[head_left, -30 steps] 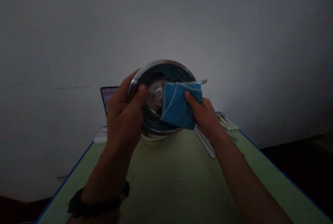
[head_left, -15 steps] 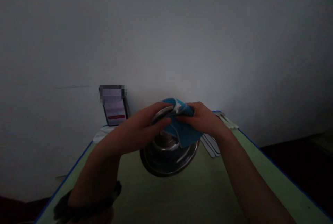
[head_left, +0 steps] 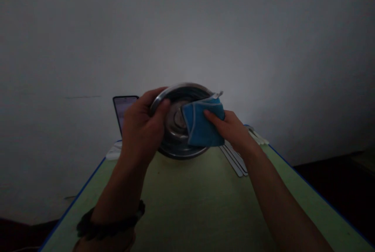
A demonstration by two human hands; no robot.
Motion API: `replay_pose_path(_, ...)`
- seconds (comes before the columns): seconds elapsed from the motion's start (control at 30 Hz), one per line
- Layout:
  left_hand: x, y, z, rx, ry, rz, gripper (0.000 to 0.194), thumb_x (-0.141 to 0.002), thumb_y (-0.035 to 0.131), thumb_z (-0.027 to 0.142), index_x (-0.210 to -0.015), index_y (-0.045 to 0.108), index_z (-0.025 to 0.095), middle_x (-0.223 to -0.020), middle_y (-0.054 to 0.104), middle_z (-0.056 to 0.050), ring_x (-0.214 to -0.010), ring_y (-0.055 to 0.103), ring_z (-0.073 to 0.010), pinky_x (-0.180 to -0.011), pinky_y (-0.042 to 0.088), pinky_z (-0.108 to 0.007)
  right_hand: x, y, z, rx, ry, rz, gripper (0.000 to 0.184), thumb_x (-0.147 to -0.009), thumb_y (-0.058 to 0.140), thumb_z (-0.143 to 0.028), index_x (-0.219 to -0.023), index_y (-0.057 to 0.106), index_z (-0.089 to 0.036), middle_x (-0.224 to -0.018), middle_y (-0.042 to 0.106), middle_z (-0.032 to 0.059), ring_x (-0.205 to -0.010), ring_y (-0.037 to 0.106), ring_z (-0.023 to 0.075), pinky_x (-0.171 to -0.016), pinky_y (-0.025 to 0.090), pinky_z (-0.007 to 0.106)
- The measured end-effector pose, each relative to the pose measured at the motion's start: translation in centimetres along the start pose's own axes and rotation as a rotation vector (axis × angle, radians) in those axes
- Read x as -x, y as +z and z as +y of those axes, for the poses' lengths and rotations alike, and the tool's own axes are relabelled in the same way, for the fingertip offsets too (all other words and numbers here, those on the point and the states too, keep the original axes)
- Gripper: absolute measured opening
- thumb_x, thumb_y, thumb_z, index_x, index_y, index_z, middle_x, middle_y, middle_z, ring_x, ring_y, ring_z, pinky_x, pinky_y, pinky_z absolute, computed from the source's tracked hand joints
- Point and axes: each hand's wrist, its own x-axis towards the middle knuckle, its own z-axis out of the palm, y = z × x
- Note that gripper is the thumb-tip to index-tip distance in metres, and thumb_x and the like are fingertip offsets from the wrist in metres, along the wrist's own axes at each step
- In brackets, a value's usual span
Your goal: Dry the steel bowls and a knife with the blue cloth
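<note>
A shiny round metal bowl [head_left: 175, 151] is held up above the table, tilted so that its inside faces me. My left hand [head_left: 143, 127] grips its left rim, with the thumb on the inner side and the fingers behind. My right hand [head_left: 227, 125] is closed on a blue cloth [head_left: 203, 125] with pale edging, its thumb lying on top. The cloth covers the right part of the bowl and its rim. The fingers of my right hand are hidden behind the cloth and bowl.
A phone [head_left: 120, 111] leans against the wall at the back left, with a white object [head_left: 113, 152] before it. Flat metal utensils [head_left: 236, 162] lie right of the bowl; pale-handled ones [head_left: 258, 136] lie farther back. The green table [head_left: 187, 205] has blue edges.
The bowl has been raised and turned so its inside faces me. My left hand has moved to its left rim. The cloth has shifted from the top of the rim to the right side.
</note>
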Motion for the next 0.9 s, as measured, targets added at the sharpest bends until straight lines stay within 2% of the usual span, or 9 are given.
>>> replay_pose_path(0.07, 0.1, 0.2, -0.3, 0.080, -0.014, 0.118, 0.026, -0.077, 0.055, 0.030, -0.102, 0.061, 0.028, -0.092, 0.065, 0.002, -0.082, 0.060, -0.0157, -0.074, 0.049, -0.027, -0.1, 0.1, 0.3, -0.105, 0.013, -0.029, 0.043, -0.076, 0.046, -0.055, -0.085, 0.063, -0.015, -0.077, 0.066, 0.0057, -0.070, 0.060, 0.0174, -0.058, 0.046, 0.028)
replay_pose_path(0.17, 0.0, 0.1, -0.4, 0.132, -0.076, 0.073, 0.024, -0.075, 0.057, 0.030, -0.098, 0.061, 0.026, -0.087, 0.065, 0.002, -0.078, 0.060, -0.0152, -0.068, 0.049, -0.026, -0.1, 0.0, 0.4, -0.060, 0.017, -0.057, 0.036, -0.077, 0.050, -0.048, -0.087, 0.063, -0.016, -0.079, 0.066, 0.0059, -0.072, 0.060, 0.0178, -0.061, 0.046, 0.029)
replay_pose_path(0.27, -0.2, -0.3, -0.3, 0.127, -0.149, -0.196, 0.028, -0.076, 0.055, 0.030, -0.102, 0.059, 0.022, -0.084, 0.066, -0.001, -0.071, 0.061, -0.0161, -0.060, 0.049, -0.026, 0.0, -0.4, 0.0, 0.151, -0.011, -0.080, 0.031, -0.076, 0.051, -0.044, -0.076, 0.064, -0.015, -0.072, 0.065, 0.0057, -0.067, 0.059, 0.0180, -0.058, 0.044, 0.029)
replay_pose_path(0.37, -0.2, -0.5, -0.3, -0.062, -0.129, -0.511, 0.028, -0.078, 0.049, 0.031, -0.101, 0.059, 0.019, -0.083, 0.067, -0.004, -0.069, 0.061, -0.0170, -0.058, 0.047, -0.026, 0.3, -0.7, -0.7, 0.341, -0.089, -0.131, 0.027, -0.077, 0.052, -0.038, -0.072, 0.065, -0.015, -0.070, 0.064, 0.0049, -0.064, 0.058, 0.0173, -0.057, 0.041, 0.028)
replay_pose_path(0.47, 0.0, -0.3, -0.6, -0.297, -0.068, -0.705, 0.024, -0.079, 0.044, 0.033, -0.082, 0.062, 0.018, -0.070, 0.065, -0.003, -0.062, 0.058, -0.0164, -0.054, 0.043, -0.025, 0.5, -0.7, -1.2, 0.407, -0.163, -0.182, 0.018, -0.076, 0.054, -0.031, -0.077, 0.066, -0.018, -0.074, 0.066, 0.0031, -0.066, 0.057, 0.0156, -0.059, 0.040, 0.027)
replay_pose_path(0.53, 0.1, -0.1, -0.8, -0.377, -0.045, -0.784, 0.029, -0.081, 0.039, 0.034, -0.071, 0.061, 0.018, -0.061, 0.062, -0.002, -0.056, 0.056, -0.0158, -0.051, 0.040, -0.025, 0.5, -0.7, -1.3, 0.424, -0.184, -0.196, 0.014, -0.075, 0.055, -0.028, -0.078, 0.065, -0.019, -0.074, 0.066, 0.0024, -0.067, 0.057, 0.0149, -0.060, 0.040, 0.026)
replay_pose_path(0.6, 0.2, -0.1, -0.9, -0.418, -0.031, -0.808, 0.033, -0.082, 0.036, 0.035, -0.067, 0.060, 0.018, -0.058, 0.061, -0.002, -0.054, 0.055, -0.0157, -0.050, 0.037, -0.025, 0.6, -0.7, -1.3, 0.445, -0.189, -0.185, 0.013, -0.074, 0.057, -0.029, -0.078, 0.064, -0.019, -0.075, 0.066, 0.0026, -0.067, 0.057, 0.0151, -0.059, 0.039, 0.026)
replay_pose_path(0.73, 0.1, -0.2, -1.1, -0.478, -0.012, -0.771, 0.033, -0.082, 0.036, 0.036, -0.069, 0.061, 0.019, -0.058, 0.062, -0.003, -0.052, 0.056, -0.0165, -0.050, 0.035, -0.025, 0.8, -0.8, -1.6, 0.405, -0.246, -0.151, 0.021, -0.076, 0.056, -0.034, -0.090, 0.063, -0.020, -0.088, 0.066, 0.0038, -0.078, 0.058, 0.0163, -0.067, 0.040, 0.027)
replay_pose_path(0.9, -0.1, -0.2, -0.9, -0.504, -0.003, -0.744, 0.032, -0.080, 0.039, 0.034, -0.064, 0.061, 0.019, -0.055, 0.063, -0.002, -0.052, 0.057, -0.0171, -0.050, 0.035, -0.025, 0.9, -0.9, -1.8, 0.353, -0.286, -0.154, 0.019, -0.078, 0.055, -0.031, -0.093, 0.062, -0.022, -0.096, 0.065, 0.0035, -0.086, 0.057, 0.0163, -0.074, 0.041, 0.029)
